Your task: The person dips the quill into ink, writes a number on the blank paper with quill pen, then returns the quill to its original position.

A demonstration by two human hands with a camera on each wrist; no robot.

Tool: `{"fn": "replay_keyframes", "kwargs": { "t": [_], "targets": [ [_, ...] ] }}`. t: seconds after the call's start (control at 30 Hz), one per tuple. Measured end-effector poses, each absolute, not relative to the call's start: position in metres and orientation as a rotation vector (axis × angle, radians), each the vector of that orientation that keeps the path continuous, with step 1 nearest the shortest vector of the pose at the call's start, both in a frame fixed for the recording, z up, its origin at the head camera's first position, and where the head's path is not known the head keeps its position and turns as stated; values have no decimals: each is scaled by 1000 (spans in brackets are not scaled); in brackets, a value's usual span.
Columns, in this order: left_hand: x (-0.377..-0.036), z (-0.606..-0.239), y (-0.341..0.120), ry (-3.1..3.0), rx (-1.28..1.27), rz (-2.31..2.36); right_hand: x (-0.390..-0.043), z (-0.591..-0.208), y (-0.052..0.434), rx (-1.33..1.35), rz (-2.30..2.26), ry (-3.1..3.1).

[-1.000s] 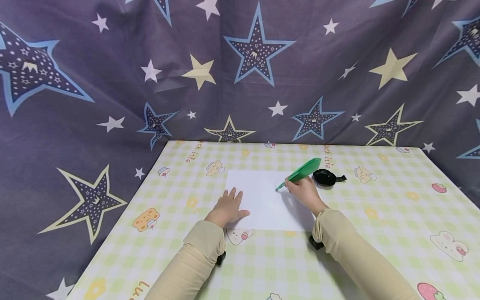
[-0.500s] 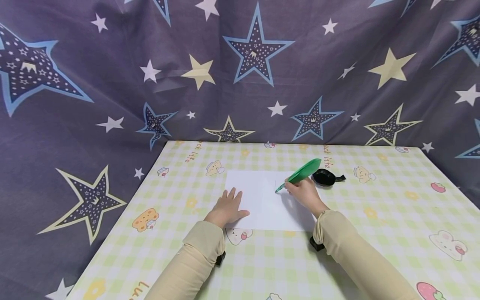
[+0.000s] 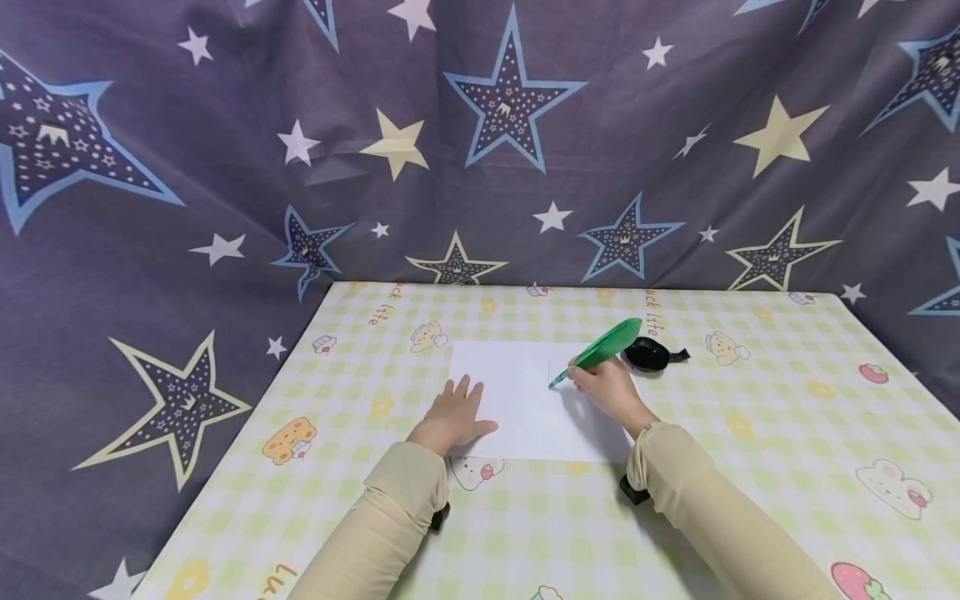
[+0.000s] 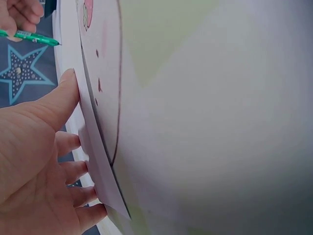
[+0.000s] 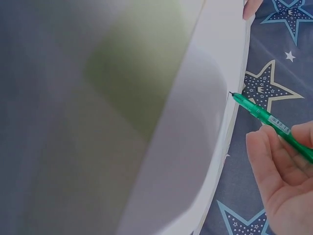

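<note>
A sheet of white paper (image 3: pixel 517 417) lies on the table in the head view. My left hand (image 3: pixel 454 415) rests on its left side with fingers spread, fingertips on the paper. In the left wrist view the left hand (image 4: pixel 44 156) shows its thumb and fingertips along the sheet. My right hand (image 3: pixel 611 385) pinches a green feather-topped pen (image 3: pixel 611 343), tilted, its tip on the paper. A thin, faint line (image 3: pixel 549 372) runs up from the tip. In the right wrist view the pen (image 5: pixel 266 117) has a barcode label and a dark point, held by the right hand (image 5: pixel 286 181).
A small black round object with a short tail (image 3: pixel 648 355) lies just behind the right hand. The checked tablecloth (image 3: pixel 780 467) has cartoon prints. Behind the table hangs a dark curtain with stars (image 3: pixel 487 200).
The pen tip has moved slightly toward me, and the faint line behind it is longer. The left hand stays in place on the paper.
</note>
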State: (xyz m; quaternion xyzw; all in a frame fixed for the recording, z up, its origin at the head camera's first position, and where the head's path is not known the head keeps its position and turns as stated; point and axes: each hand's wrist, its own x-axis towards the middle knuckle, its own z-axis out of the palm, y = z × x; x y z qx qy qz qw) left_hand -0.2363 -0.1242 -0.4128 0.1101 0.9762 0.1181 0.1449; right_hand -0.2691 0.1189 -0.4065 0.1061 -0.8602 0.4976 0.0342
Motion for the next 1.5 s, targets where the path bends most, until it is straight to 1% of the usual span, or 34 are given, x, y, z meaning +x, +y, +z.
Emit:
{"fn": "replay_keyframes", "kwargs": {
  "t": [0.43, 1.5],
  "targets": [
    [-234, -410, -124, 2805, 305, 367, -269, -409, 119, 265, 1515, -2697],
    [-236, -414, -126, 2806, 338, 371, -259, -408, 123, 312, 1567, -2688]
  ]
}}
